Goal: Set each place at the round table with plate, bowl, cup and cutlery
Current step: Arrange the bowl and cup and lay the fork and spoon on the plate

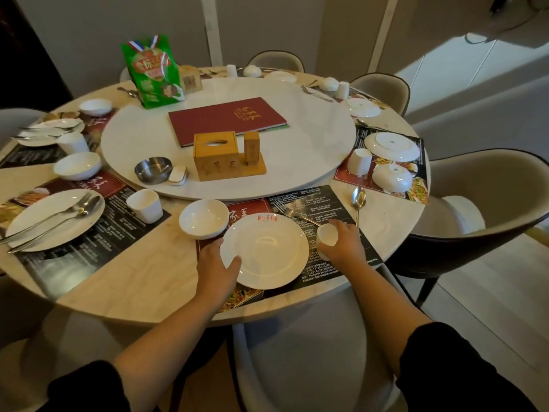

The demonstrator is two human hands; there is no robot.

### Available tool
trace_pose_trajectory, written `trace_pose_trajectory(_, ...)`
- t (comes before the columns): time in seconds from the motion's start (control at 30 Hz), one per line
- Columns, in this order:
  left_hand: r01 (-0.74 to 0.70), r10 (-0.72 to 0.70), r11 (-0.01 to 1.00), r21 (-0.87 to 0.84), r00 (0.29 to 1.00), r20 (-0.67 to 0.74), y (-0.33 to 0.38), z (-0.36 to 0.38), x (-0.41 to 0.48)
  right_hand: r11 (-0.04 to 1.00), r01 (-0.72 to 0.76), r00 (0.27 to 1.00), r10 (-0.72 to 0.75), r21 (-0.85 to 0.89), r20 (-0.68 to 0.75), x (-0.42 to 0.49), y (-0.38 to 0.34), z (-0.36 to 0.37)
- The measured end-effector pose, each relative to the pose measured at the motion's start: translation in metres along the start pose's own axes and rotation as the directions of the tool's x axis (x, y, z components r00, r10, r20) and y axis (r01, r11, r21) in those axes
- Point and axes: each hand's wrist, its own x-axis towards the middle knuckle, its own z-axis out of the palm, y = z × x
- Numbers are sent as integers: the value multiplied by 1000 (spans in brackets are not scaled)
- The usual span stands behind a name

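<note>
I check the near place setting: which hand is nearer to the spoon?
Right. The right hand holds the cup, just beside the spoon handle. The left hand grips the plate rim, far across from it.

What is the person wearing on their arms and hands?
Both arms have dark, black-looking sleeves pushed or cut high, so the forearms are bare. The left hand and the right hand are bare too: no gloves show. No watch, bracelet or ring can be seen from this view, and the sleeves look plain, with no pattern or writing.
</note>
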Motion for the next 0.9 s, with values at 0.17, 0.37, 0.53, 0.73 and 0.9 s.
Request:
trace_pose_trajectory(0.17, -69, 70, 997, 43, 997, -17, 14, 16, 6, 985, 47, 997, -37, 166, -65, 45, -4, -21)
trace_pose_trajectory(0.37, -100, 101, 995, 20, 993, -56, 37, 56, 19, 988, 69, 996, -60, 135, -67, 133, -14, -29)
trace_pose_trajectory(0.53, -83, 83, 997, 8, 991, -107, 55, 87, 31, 993, 87, 996, -87, 84, -3, 175, -9, -16)
trace_pose_trajectory(0.73, -3, 16, 999, 44, 957, -288, 44, 84, 34, 991, 131, 990, -130, -2, 49, 197, -7, -9)
trace_pose_trajectory(0.9, 134, -95, 988, 70, 909, -406, 14, 58, 34, 970, 245, 968, -244, 11, -56, 181, -8, -8)
